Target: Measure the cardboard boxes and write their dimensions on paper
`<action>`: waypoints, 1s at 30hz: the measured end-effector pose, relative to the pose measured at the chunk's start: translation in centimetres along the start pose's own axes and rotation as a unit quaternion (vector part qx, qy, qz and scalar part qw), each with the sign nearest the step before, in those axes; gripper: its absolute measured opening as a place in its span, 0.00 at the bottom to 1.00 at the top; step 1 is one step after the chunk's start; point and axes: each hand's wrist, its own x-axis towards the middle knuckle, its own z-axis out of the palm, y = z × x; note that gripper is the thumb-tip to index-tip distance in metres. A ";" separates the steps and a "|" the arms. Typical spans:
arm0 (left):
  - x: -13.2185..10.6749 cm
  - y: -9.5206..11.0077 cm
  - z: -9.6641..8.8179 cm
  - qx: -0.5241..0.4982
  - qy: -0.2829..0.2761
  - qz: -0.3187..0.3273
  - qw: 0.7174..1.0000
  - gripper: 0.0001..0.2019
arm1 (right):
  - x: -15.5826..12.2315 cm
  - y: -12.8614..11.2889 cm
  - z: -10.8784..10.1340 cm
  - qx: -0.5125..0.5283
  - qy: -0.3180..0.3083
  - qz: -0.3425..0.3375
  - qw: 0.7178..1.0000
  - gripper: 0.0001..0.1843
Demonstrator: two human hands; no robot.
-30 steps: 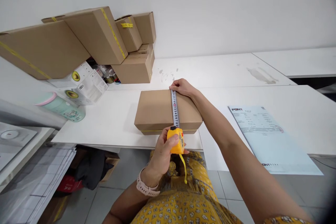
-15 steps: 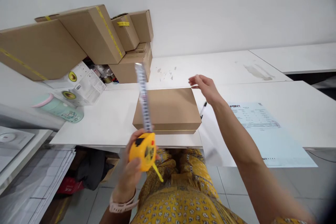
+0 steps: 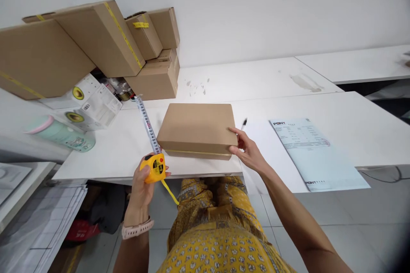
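My left hand [image 3: 140,187] is wrapped round a yellow tape measure [image 3: 154,169] near the front edge of the table. Its metal blade [image 3: 147,126] is pulled partly out and points away from me, along the left side of a closed brown cardboard box [image 3: 198,124]. A yellow wrist strap hangs from the tape's case. With thumb and fingers, my right hand [image 3: 250,150] grips the box at its front right corner. The box lies flat on the white table [image 3: 118,153], tilted up a little or turned; I cannot tell which.
A pen [image 3: 244,123] and white paper lie right of the box, with a pale blue printed sheet [image 3: 315,151] beyond. Stacked cardboard boxes [image 3: 99,38], a white avocado-print box [image 3: 96,106] and a green bottle [image 3: 64,133] with a pink lid stand at the left.
My left hand moved left with the tape measure, so the blade left its place over the box. My right hand came down and toward me onto the box's front right corner.
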 end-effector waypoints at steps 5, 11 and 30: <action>0.7 3.6 3.5 0.039 -0.128 0.003 0.991 0.27 | 3.9 -3.1 2.6 -0.012 -0.057 -0.019 0.998 0.22; 4.0 6.4 0.9 0.051 -0.054 0.137 0.988 0.25 | 4.6 -3.0 2.4 -0.087 0.029 -0.060 0.994 0.20; 7.2 7.0 -1.8 0.019 -0.105 0.053 0.993 0.27 | 2.7 -5.8 2.0 -0.088 0.108 -0.036 0.990 0.30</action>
